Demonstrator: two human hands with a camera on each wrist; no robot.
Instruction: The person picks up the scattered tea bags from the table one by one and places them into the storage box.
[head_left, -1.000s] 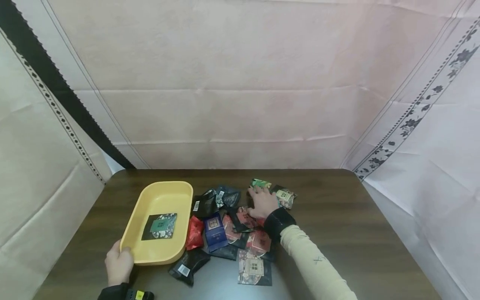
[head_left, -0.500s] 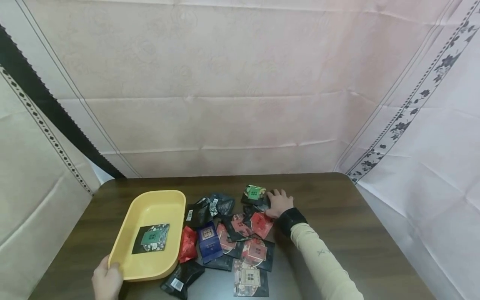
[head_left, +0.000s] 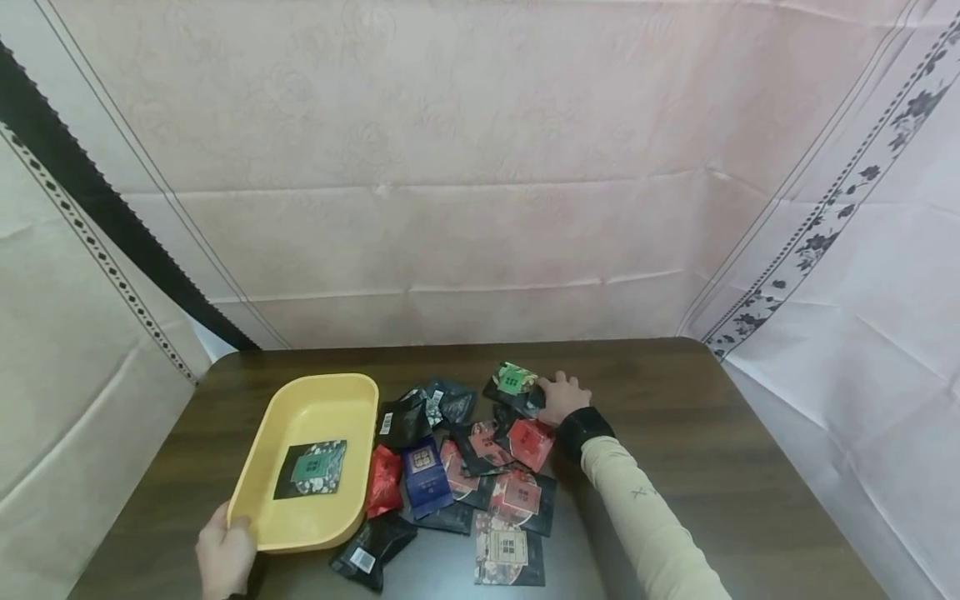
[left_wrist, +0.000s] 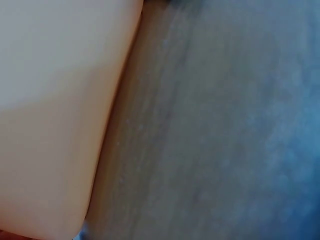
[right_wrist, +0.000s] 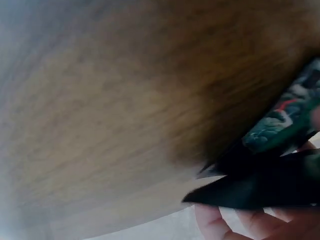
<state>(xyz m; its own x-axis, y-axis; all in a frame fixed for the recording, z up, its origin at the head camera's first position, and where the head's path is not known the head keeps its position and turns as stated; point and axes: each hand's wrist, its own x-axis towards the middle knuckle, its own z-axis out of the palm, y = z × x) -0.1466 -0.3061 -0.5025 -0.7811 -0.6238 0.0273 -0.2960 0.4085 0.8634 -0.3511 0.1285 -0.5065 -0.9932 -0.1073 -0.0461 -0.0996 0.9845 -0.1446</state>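
My left hand (head_left: 225, 554) grips the near left corner of a yellow tray (head_left: 307, 410), thumb over the rim. Inside the tray lies a flat dark packet with a green label (head_left: 310, 469). At the back of a packet pile, my right hand (head_left: 564, 402) is at a black packet with a green label (head_left: 514, 380). In the right wrist view, a floral-printed packet (right_wrist: 275, 127) and a black packet (right_wrist: 250, 187) sit between the thumb, at the right edge, and the fingers (right_wrist: 212, 220). The left wrist view shows mostly the tray's side (left_wrist: 55, 140).
Right of the tray lie a red packet (head_left: 384, 481), a blue packet (head_left: 426, 479) and several black pouches, one at the front (head_left: 372, 547). Red-labelled packets (head_left: 531, 443) overlap near the right hand. A pale-labelled packet (head_left: 508, 550) lies nearest. Cloth (head_left: 465, 167) hangs behind the wooden table (head_left: 720, 467).
My right hand has moved right from above the pile to its back right side. The floral packet that lay apart there is now bunched against the green-labelled one. The left hand keeps its hold.
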